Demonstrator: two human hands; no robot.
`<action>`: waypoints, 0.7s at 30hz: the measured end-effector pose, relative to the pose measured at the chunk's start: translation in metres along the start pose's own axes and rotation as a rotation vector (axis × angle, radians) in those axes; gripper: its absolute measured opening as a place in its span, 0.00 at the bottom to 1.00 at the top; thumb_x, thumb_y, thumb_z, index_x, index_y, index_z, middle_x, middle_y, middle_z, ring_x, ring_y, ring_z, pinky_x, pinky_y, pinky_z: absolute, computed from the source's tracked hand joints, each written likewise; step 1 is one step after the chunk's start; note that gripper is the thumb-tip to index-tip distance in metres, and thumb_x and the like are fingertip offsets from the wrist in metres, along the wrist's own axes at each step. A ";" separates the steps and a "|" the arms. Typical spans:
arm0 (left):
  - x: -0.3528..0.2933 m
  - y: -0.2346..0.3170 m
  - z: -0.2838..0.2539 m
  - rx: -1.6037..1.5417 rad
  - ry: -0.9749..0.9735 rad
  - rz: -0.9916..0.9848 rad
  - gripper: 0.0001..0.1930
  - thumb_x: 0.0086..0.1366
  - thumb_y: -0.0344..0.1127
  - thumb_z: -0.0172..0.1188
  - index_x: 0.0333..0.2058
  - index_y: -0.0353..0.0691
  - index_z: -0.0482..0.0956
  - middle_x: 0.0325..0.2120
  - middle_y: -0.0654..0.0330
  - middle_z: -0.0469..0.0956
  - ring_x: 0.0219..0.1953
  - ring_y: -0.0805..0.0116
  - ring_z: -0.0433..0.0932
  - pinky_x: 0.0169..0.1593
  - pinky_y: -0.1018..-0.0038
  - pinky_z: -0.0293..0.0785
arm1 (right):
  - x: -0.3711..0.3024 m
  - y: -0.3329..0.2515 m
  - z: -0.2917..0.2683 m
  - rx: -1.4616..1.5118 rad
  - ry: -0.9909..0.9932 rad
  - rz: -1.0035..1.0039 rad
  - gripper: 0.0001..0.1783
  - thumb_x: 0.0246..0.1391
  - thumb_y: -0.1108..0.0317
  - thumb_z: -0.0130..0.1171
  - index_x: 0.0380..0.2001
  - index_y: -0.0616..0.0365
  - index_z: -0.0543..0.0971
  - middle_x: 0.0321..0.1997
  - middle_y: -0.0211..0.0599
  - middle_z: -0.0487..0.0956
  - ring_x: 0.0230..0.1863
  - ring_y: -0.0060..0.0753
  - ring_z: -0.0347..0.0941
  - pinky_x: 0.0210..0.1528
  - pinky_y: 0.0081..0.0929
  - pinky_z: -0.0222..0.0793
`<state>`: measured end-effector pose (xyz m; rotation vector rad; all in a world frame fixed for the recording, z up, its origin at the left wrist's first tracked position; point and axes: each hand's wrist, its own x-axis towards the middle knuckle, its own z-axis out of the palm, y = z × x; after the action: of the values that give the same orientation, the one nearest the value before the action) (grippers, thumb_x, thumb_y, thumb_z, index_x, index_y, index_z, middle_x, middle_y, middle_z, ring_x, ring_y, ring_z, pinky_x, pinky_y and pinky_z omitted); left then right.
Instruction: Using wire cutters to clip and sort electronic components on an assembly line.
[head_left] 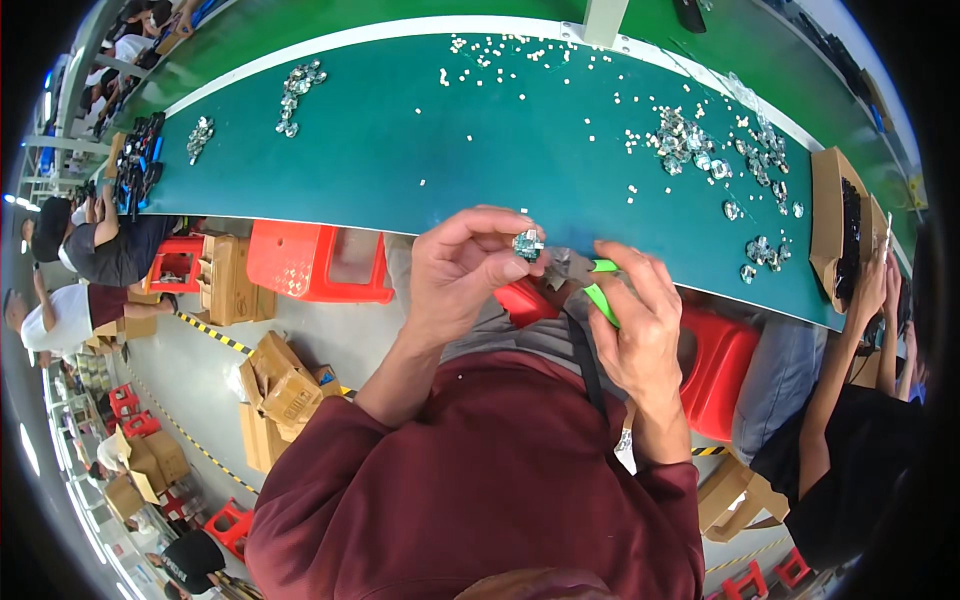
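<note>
Near the front edge of the green table, my left hand [455,275] pinches a small circuit board [527,244] with shiny metal parts between thumb and fingers. Close beside it on the right, my right hand [640,325] is wrapped round a pair of green-handled pliers [603,305]. Their grey metal head points left toward the circuit board; it is blurred, and I cannot tell whether the jaws touch the board. Both hands are held above my lap, just at the table's edge.
On the green table [330,170] lie scattered small white squares and piles of shiny small parts [688,142]. At right stands a cardboard box [832,215] of black items, with a co-worker's arm [840,345] beside it. Red stools [310,262] and cartons [285,385] stand below.
</note>
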<state>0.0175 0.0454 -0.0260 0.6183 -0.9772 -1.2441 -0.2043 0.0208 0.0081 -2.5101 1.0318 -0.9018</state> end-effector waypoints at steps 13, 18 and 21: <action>-0.007 0.015 0.024 0.691 -0.017 0.071 0.20 0.50 0.19 0.74 0.43 0.39 0.84 0.40 0.58 0.82 0.27 0.77 0.75 0.28 0.80 0.73 | 0.007 -0.013 0.027 0.856 0.157 0.286 0.05 0.55 0.76 0.66 0.35 0.65 0.85 0.43 0.43 0.82 0.34 0.28 0.79 0.36 0.25 0.74; -0.004 0.026 0.029 0.839 -0.124 0.116 0.20 0.50 0.20 0.73 0.44 0.39 0.84 0.41 0.57 0.84 0.27 0.73 0.78 0.28 0.78 0.75 | 0.002 -0.015 0.030 1.057 0.111 0.419 0.03 0.57 0.78 0.64 0.35 0.66 0.84 0.45 0.42 0.81 0.37 0.25 0.78 0.38 0.24 0.73; -0.006 0.022 0.029 0.802 -0.101 0.115 0.20 0.51 0.19 0.72 0.44 0.39 0.84 0.41 0.57 0.84 0.30 0.69 0.80 0.29 0.75 0.77 | 0.001 -0.014 0.029 1.170 0.099 0.489 0.03 0.57 0.78 0.64 0.34 0.67 0.84 0.45 0.42 0.80 0.39 0.24 0.77 0.40 0.22 0.72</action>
<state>0.0031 0.0602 0.0049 1.1009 -1.5867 -0.7536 -0.1773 0.0303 -0.0075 -1.1997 0.7333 -1.0350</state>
